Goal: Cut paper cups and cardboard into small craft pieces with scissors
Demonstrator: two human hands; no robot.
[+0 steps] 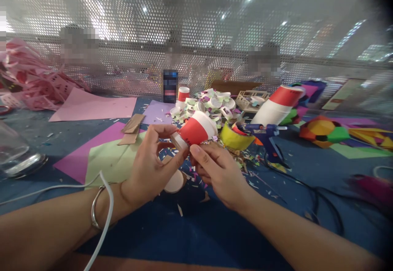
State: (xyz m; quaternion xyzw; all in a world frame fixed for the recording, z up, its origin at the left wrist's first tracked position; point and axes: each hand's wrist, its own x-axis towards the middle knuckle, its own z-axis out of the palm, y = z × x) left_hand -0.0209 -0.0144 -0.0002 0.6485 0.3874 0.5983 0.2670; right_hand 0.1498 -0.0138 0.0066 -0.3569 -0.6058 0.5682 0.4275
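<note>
My left hand (153, 164) and my right hand (215, 168) meet above the blue table, both closed on a red and white paper cup (198, 128) that lies on its side with its mouth to the right. My left thumb and fingers pinch the cup's base end, where a small pale piece (178, 141) sits. The thumb of my right hand presses against the lower side of the cup. A second pale cup (174, 182) lies under my left palm. On my left wrist there is a metal bangle (96, 205), with a white cable (104, 209) draped over it.
A blue glue gun (265, 134) and a yellow tape roll (235, 139) lie just right of the cup. Behind are a heap of cut cup pieces (208, 103), a stack of cups (278, 105), coloured paper sheets (92, 109) and a glass jar (15, 152) at the left.
</note>
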